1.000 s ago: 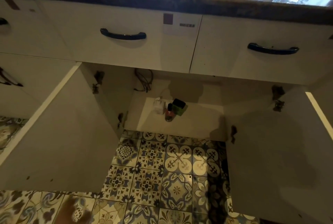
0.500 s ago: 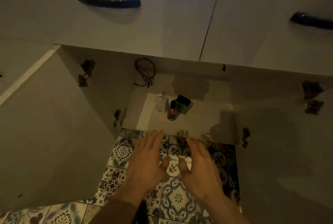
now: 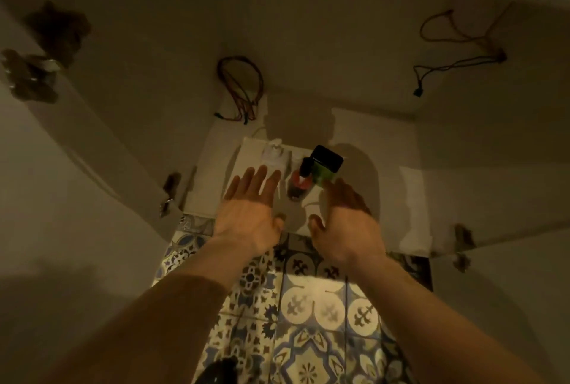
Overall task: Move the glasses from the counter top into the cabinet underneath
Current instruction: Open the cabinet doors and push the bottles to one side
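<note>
now both hands have come forward from over the floor tiles (image 3: 311, 300) into the open cabinet (image 3: 370, 149), the view dropping lower with them: the left hand (image 3: 249, 207) spread flat beside a white bottle (image 3: 273, 156), the right hand (image 3: 345, 217) open near a green container (image 3: 325, 167) and a small red bottle (image 3: 299, 181). neither holds anything. no glasses are in view, so i judge this as clearing space first.
</note>
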Demonstrator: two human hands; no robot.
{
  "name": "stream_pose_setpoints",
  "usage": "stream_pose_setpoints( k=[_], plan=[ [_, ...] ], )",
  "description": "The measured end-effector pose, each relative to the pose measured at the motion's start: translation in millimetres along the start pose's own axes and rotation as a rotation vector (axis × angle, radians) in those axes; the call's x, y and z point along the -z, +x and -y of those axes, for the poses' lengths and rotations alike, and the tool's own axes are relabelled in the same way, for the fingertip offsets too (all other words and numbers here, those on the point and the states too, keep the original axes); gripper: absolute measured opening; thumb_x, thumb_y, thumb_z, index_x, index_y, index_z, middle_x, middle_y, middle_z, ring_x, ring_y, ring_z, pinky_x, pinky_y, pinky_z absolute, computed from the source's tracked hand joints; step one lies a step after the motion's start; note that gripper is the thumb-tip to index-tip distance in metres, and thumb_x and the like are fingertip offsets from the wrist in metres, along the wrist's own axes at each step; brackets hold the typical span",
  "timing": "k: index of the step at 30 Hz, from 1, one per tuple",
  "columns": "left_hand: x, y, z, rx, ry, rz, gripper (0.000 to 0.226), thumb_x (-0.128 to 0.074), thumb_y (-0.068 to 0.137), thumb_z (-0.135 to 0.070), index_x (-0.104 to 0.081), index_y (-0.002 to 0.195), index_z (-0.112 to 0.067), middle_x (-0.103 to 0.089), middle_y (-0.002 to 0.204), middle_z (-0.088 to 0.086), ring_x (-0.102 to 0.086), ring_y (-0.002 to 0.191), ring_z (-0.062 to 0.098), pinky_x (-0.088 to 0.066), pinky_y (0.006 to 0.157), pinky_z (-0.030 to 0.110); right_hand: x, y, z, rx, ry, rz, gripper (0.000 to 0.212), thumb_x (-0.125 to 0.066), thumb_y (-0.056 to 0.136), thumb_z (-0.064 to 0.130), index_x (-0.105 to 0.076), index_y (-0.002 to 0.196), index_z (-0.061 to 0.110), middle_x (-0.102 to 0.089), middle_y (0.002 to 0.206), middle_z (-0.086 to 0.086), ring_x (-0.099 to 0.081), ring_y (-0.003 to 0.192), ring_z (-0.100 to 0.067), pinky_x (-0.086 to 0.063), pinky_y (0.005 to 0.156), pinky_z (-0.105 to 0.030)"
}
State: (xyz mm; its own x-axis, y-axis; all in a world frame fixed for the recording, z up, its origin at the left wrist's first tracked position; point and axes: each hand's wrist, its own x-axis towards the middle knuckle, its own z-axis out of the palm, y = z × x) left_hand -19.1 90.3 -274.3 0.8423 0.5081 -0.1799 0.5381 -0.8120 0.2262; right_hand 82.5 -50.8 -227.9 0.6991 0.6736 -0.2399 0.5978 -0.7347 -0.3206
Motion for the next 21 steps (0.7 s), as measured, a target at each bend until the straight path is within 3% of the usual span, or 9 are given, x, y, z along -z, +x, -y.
stream_pose_setpoints(
  k=[2,4,11,16,19,21],
  plan=[
    [-14.8,24.1,12.6,-0.007,-0.021,-0.003,0.083,-0.046,0.095,-0.052,0.004,0.158,-0.029,0.005,0.168,0.000,0.005,0.153,0.022,0.004,0.121,0.036,-20.3,26.2,-5.3,-0.020,0.016,-0.005,0.065,-0.058,0.093,0.038,-0.027,0.149,0.026,-0.040,0.148,-0.003,-0.042,0.133,-0.027,-0.041,0.108,-0.042],
    [-31.9,44.4,24.4,-0.014,-0.015,0.016,0.081,-0.043,0.097,-0.051,0.005,0.158,-0.029,0.007,0.167,0.000,0.006,0.153,0.021,0.004,0.122,0.037,-41.9,50.6,-10.3,-0.041,0.034,0.004,0.065,-0.057,0.094,0.038,-0.026,0.150,0.028,-0.037,0.152,-0.001,-0.038,0.137,-0.027,-0.037,0.111,-0.041],
    [-98.2,107.4,59.9,0.043,-0.036,-0.031,0.087,-0.049,0.095,-0.056,0.000,0.159,-0.022,-0.004,0.168,0.005,-0.004,0.153,0.023,-0.007,0.124,0.040,-126.1,111.3,-41.5,-0.039,0.090,-0.090,0.061,-0.057,0.094,0.037,-0.029,0.147,0.024,-0.048,0.133,-0.004,-0.052,0.116,-0.028,-0.049,0.090,-0.040],
    [-148.7,164.3,60.4,0.113,-0.096,-0.144,0.105,-0.058,0.085,-0.065,-0.002,0.159,-0.016,-0.013,0.166,0.005,-0.015,0.151,0.023,-0.017,0.122,0.036,-166.9,159.3,-72.2,-0.062,0.138,-0.199,0.059,-0.059,0.094,0.035,-0.034,0.144,0.018,-0.053,0.129,-0.006,-0.058,0.111,-0.029,-0.052,0.088,-0.040],
    [-171.2,196.2,56.8,0.201,-0.212,-0.199,0.117,-0.066,0.075,-0.069,-0.004,0.158,-0.016,-0.020,0.163,0.006,-0.026,0.147,0.026,-0.030,0.114,0.040,-185.9,183.4,-87.7,-0.067,0.206,-0.219,0.065,-0.066,0.089,0.036,-0.034,0.143,0.019,-0.054,0.126,-0.005,-0.060,0.111,-0.030,-0.053,0.086,-0.042],
    [-185.8,212.2,53.0,0.250,-0.321,-0.261,0.112,-0.071,0.072,-0.065,-0.013,0.155,-0.019,-0.031,0.154,0.009,-0.039,0.137,0.032,-0.041,0.102,0.045,-198.2,191.9,-95.4,-0.035,0.255,-0.213,0.072,-0.070,0.086,0.042,-0.032,0.144,0.023,-0.053,0.131,-0.002,-0.058,0.117,-0.029,-0.052,0.091,-0.043]
  ],
)
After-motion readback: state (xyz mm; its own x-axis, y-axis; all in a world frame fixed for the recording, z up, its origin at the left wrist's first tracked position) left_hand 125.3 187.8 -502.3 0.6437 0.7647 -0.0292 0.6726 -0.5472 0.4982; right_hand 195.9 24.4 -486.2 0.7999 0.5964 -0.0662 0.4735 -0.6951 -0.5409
